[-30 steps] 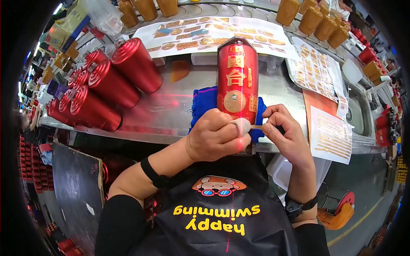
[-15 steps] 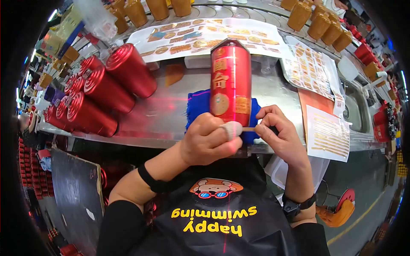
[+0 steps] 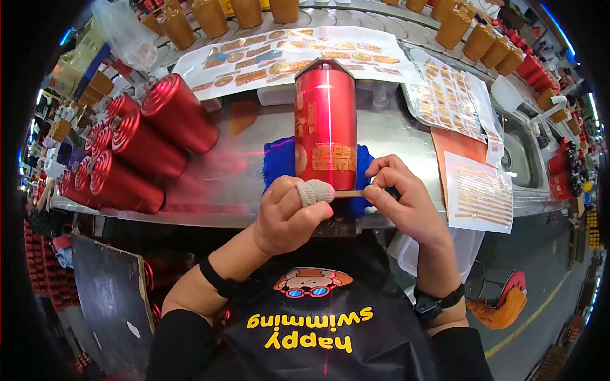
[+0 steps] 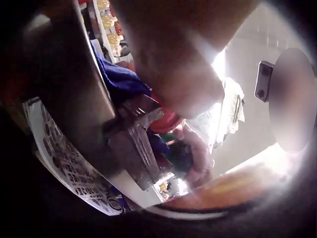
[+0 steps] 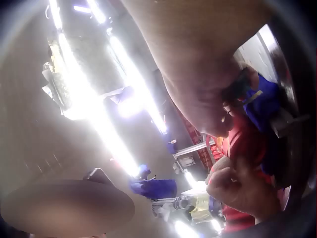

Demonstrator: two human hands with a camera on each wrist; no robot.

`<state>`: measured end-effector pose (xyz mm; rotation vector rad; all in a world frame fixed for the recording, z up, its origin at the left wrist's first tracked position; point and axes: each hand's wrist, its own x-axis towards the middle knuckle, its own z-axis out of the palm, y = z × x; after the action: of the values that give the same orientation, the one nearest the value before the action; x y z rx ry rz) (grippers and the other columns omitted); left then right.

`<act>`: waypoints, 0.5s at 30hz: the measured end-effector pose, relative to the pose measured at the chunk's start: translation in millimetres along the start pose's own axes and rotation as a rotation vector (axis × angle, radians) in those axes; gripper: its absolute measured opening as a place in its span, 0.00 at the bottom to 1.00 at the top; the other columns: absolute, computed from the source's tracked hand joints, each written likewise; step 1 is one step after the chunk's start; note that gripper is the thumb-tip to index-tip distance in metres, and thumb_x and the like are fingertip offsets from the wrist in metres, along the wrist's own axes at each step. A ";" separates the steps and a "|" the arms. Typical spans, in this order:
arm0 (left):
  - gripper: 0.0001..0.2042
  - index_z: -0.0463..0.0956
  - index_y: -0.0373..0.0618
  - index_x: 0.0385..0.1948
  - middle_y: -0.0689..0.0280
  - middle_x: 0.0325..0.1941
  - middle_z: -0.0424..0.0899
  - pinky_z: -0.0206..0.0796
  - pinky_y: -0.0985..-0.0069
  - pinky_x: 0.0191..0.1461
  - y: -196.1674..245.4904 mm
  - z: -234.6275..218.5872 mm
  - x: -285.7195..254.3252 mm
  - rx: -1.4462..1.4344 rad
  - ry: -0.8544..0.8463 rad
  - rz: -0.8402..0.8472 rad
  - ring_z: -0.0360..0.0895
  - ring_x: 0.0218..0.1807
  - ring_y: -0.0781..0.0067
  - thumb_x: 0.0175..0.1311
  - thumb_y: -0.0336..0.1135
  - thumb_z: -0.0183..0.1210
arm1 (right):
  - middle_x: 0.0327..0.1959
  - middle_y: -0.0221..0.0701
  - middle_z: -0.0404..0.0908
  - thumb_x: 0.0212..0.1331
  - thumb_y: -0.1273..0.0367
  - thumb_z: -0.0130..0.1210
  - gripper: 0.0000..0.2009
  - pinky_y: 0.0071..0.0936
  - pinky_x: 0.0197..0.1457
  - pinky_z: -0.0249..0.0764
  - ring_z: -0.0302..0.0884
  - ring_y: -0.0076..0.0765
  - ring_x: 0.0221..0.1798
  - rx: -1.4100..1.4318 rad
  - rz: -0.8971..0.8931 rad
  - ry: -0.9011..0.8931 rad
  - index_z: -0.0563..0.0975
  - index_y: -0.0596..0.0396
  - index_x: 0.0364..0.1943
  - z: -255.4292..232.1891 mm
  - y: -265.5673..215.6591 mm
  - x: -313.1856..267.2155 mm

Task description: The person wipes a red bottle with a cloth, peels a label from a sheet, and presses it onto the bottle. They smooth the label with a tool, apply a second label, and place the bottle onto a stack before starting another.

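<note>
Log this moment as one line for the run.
left hand: holds thin strip | right hand: pinches other end | strip: at near end of red bottle | bottle: over blue cloth

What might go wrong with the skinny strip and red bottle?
The thin strip, held between the left hand and right hand, looks skinny, so it could twist or tear. The red bottle might turn unexpectedly, since both hands are busy. The white finger cover could perhaps snag the strip.
</note>
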<state>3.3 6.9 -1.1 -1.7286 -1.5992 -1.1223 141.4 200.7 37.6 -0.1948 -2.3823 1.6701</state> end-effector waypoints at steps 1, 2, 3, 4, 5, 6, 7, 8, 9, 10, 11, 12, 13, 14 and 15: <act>0.11 0.78 0.53 0.35 0.70 0.40 0.81 0.66 0.72 0.36 1.1 1.9 -1.2 -0.005 0.016 -0.017 0.74 0.40 0.69 0.48 0.32 0.63 | 0.44 0.31 0.72 0.61 0.68 0.60 0.09 0.23 0.38 0.70 0.70 0.26 0.42 -0.003 0.003 -0.003 0.75 0.58 0.31 -0.8 -0.4 -0.3; 0.11 0.78 0.53 0.35 0.71 0.40 0.81 0.65 0.72 0.36 1.6 2.8 -1.4 -0.004 0.034 -0.033 0.74 0.40 0.70 0.48 0.32 0.63 | 0.43 0.32 0.72 0.61 0.68 0.60 0.08 0.24 0.40 0.69 0.70 0.26 0.42 -0.017 0.001 -0.001 0.75 0.58 0.31 -1.1 -0.2 0.5; 0.11 0.78 0.53 0.35 0.70 0.40 0.81 0.65 0.72 0.36 2.1 0.7 2.1 0.010 0.002 -0.001 0.74 0.40 0.69 0.48 0.32 0.63 | 0.43 0.32 0.72 0.61 0.68 0.60 0.08 0.23 0.40 0.69 0.70 0.26 0.42 -0.022 -0.009 -0.003 0.75 0.58 0.31 -1.1 0.2 1.4; 0.11 0.78 0.53 0.35 0.70 0.40 0.81 0.65 0.72 0.36 2.5 -2.9 8.6 0.023 -0.032 0.032 0.74 0.39 0.69 0.48 0.32 0.63 | 0.43 0.32 0.72 0.61 0.68 0.61 0.08 0.23 0.40 0.69 0.70 0.26 0.42 -0.026 -0.020 -0.002 0.75 0.58 0.31 -1.1 0.5 1.9; 0.11 0.78 0.53 0.36 0.70 0.40 0.81 0.65 0.72 0.36 2.0 -4.9 12.5 0.034 -0.065 0.066 0.74 0.39 0.69 0.48 0.32 0.63 | 0.43 0.32 0.72 0.61 0.68 0.61 0.08 0.23 0.41 0.68 0.70 0.26 0.42 -0.031 -0.030 0.000 0.75 0.58 0.31 -1.1 0.8 2.1; 0.11 0.78 0.53 0.36 0.70 0.41 0.81 0.65 0.72 0.36 0.6 -5.1 12.8 0.042 -0.109 0.091 0.74 0.39 0.69 0.48 0.32 0.63 | 0.43 0.31 0.71 0.61 0.68 0.61 0.09 0.22 0.41 0.67 0.69 0.26 0.41 -0.034 -0.050 0.009 0.75 0.58 0.31 -0.5 2.1 2.2; 0.11 0.78 0.53 0.36 0.71 0.40 0.81 0.65 0.72 0.36 -0.2 -5.0 14.0 0.039 -0.106 0.098 0.74 0.39 0.69 0.48 0.32 0.63 | 0.43 0.31 0.71 0.61 0.68 0.61 0.09 0.22 0.41 0.67 0.69 0.25 0.41 -0.027 -0.043 0.004 0.75 0.58 0.31 -0.5 2.4 2.6; 0.11 0.78 0.54 0.36 0.71 0.40 0.81 0.65 0.72 0.36 -0.7 -4.7 15.7 0.033 -0.105 0.105 0.74 0.39 0.69 0.48 0.32 0.63 | 0.43 0.31 0.71 0.62 0.68 0.61 0.09 0.22 0.41 0.67 0.68 0.25 0.41 -0.018 -0.035 0.001 0.75 0.58 0.31 -0.5 2.3 2.5; 0.11 0.78 0.54 0.36 0.71 0.39 0.80 0.65 0.72 0.36 -0.8 -4.4 16.3 0.026 -0.103 0.114 0.74 0.39 0.69 0.48 0.32 0.63 | 0.43 0.31 0.71 0.62 0.68 0.61 0.09 0.22 0.41 0.66 0.68 0.25 0.41 -0.011 -0.027 0.000 0.75 0.58 0.31 -0.3 2.2 2.5; 0.11 0.78 0.54 0.36 0.72 0.38 0.80 0.65 0.72 0.36 -0.7 -2.7 12.9 0.017 -0.062 0.078 0.74 0.39 0.69 0.48 0.33 0.63 | 0.43 0.31 0.71 0.62 0.68 0.60 0.09 0.22 0.42 0.66 0.68 0.25 0.41 -0.010 -0.022 -0.004 0.75 0.58 0.31 -0.3 1.7 2.4; 0.11 0.78 0.54 0.36 0.72 0.38 0.79 0.65 0.72 0.36 -1.0 0.6 6.8 0.007 -0.021 0.042 0.74 0.39 0.70 0.48 0.33 0.63 | 0.43 0.31 0.71 0.62 0.68 0.60 0.09 0.22 0.42 0.66 0.68 0.25 0.41 -0.009 -0.017 -0.009 0.75 0.58 0.31 -0.7 1.0 2.3; 0.11 0.78 0.54 0.36 0.73 0.37 0.79 0.65 0.72 0.36 -0.9 3.4 2.5 -0.003 0.021 0.007 0.74 0.38 0.70 0.48 0.33 0.63 | 0.43 0.31 0.71 0.62 0.68 0.60 0.09 0.22 0.42 0.66 0.67 0.25 0.41 -0.009 -0.011 -0.013 0.75 0.58 0.31 -1.1 0.9 2.0; 0.11 0.77 0.54 0.35 0.72 0.37 0.79 0.65 0.72 0.36 -0.3 5.2 0.2 -0.013 0.032 -0.009 0.74 0.38 0.69 0.48 0.33 0.63 | 0.43 0.31 0.71 0.62 0.68 0.60 0.08 0.22 0.42 0.66 0.67 0.25 0.42 -0.012 -0.017 -0.010 0.75 0.58 0.31 -0.9 1.1 1.7; 0.12 0.77 0.54 0.35 0.72 0.38 0.79 0.65 0.72 0.36 0.3 6.2 -1.6 -0.020 0.044 -0.026 0.74 0.38 0.69 0.47 0.32 0.64 | 0.43 0.31 0.71 0.62 0.68 0.60 0.08 0.22 0.42 0.66 0.67 0.25 0.42 -0.014 -0.025 -0.009 0.75 0.58 0.31 -0.3 1.0 2.0; 0.12 0.77 0.54 0.35 0.72 0.38 0.80 0.65 0.72 0.36 1.4 4.9 0.6 -0.023 0.057 -0.043 0.74 0.37 0.69 0.47 0.32 0.64 | 0.43 0.31 0.71 0.62 0.68 0.60 0.08 0.22 0.42 0.66 0.67 0.25 0.42 -0.017 -0.035 -0.011 0.75 0.58 0.31 0.1 0.9 3.1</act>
<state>5.6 11.1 -2.9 -1.6689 -1.6019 -1.2043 138.3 201.6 37.1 -0.1462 -2.3948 1.6403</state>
